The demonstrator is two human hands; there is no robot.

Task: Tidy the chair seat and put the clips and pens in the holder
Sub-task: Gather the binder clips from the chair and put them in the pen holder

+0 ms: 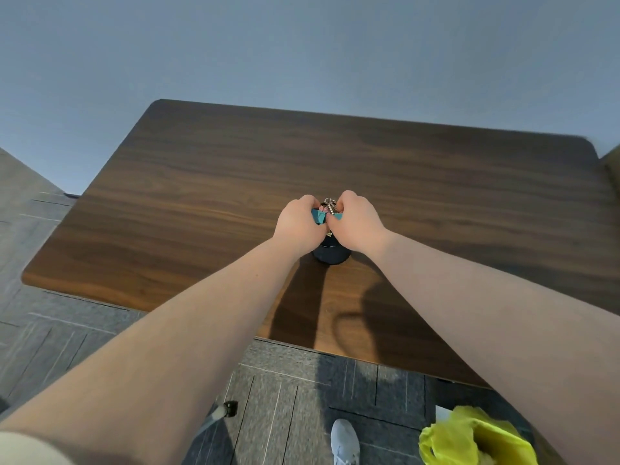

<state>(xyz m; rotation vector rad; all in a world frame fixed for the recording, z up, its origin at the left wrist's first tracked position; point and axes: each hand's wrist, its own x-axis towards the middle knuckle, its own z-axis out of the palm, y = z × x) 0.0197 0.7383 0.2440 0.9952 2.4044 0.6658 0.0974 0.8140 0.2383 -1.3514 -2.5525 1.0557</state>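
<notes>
A dark round holder (330, 252) stands on the brown wooden table (208, 182), mostly hidden under my hands. My left hand (298, 223) and my right hand (357, 223) are side by side right above its mouth, fingers curled around teal binder clips (318, 216) with silver wire handles (329, 204) sticking up between them. The chair seat and any pens are out of view.
The table's near edge runs diagonally across the lower frame. Below it is grey patterned carpet, a light shoe (345, 443), a chair caster (229, 408) at lower centre, and a yellow-green plastic bag (469, 437) at lower right. A plain wall lies behind the table.
</notes>
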